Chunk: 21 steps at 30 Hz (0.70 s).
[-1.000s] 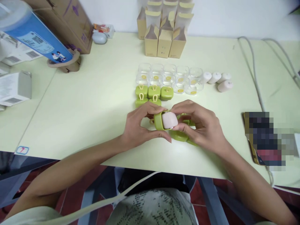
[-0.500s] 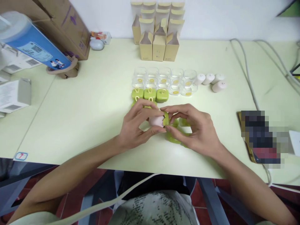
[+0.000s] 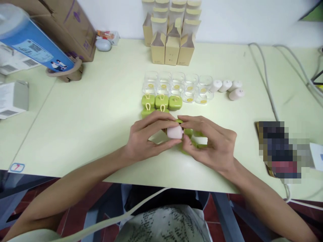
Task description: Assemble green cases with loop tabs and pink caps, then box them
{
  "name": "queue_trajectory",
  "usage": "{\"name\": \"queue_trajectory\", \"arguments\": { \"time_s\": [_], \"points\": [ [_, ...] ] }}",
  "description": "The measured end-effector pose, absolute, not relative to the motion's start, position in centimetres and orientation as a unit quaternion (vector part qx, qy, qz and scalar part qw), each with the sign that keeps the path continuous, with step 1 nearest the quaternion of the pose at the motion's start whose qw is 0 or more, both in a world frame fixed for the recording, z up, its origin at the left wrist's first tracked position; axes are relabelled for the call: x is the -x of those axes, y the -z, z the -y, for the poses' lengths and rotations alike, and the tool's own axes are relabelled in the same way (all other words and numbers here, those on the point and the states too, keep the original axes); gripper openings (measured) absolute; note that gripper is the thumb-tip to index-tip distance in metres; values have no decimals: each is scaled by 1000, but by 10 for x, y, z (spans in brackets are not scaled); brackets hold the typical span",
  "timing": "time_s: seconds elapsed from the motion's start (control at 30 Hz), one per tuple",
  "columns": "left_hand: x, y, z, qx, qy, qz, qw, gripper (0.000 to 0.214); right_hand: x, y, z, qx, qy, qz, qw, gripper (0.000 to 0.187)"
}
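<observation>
My left hand (image 3: 145,137) pinches a small pale pink cylinder (image 3: 174,132), lying sideways between thumb and fingers. My right hand (image 3: 215,143) is closed at the cylinder's right end, its fingertips on a small green cap (image 3: 179,121) that is mostly hidden. More green pieces (image 3: 186,149) lie on the table beneath the right hand, partly covered by it. Just beyond the left hand sit several glossy green cases (image 3: 162,101) with pale yellow loops. Behind them stand two rows of clear cups (image 3: 177,88) with yellow marks. Several pinkish-white cylinders (image 3: 236,94) rest to their right.
Open cardboard boxes (image 3: 172,50) stand against the wall. At the left are a blue cylinder-shaped container (image 3: 37,50), a large carton (image 3: 75,30) and white boxes (image 3: 13,99). A blurred phone-like object (image 3: 277,148) and a grey cable (image 3: 267,80) lie at the right.
Both hands have shifted slightly, and the pink cylinder has moved a little right. The green cap at its end has turned and is now more hidden by the right fingers.
</observation>
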<state>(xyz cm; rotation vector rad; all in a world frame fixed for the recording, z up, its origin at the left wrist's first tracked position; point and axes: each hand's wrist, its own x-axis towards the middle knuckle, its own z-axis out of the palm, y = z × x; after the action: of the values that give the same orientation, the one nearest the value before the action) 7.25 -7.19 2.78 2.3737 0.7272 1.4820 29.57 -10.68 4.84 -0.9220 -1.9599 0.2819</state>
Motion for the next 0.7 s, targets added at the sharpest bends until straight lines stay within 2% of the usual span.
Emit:
{"name": "queue_trajectory", "arguments": {
  "time_s": [0.13,0.53,0.6,0.7],
  "points": [
    [-76,-29,73,-809,-524,-243,113,34,-295,-52,108,388,-101,786,471,34],
    [-79,-32,73,-799,-531,-264,100,31,-294,-58,114,434,-215,736,473,33],
    [-77,-30,72,-796,-532,-264,119,32,-297,-57,111,419,-238,734,479,33],
    [-75,-24,72,-761,-542,-286,216,39,-304,-55,102,383,-287,741,471,40]
  ]
}}
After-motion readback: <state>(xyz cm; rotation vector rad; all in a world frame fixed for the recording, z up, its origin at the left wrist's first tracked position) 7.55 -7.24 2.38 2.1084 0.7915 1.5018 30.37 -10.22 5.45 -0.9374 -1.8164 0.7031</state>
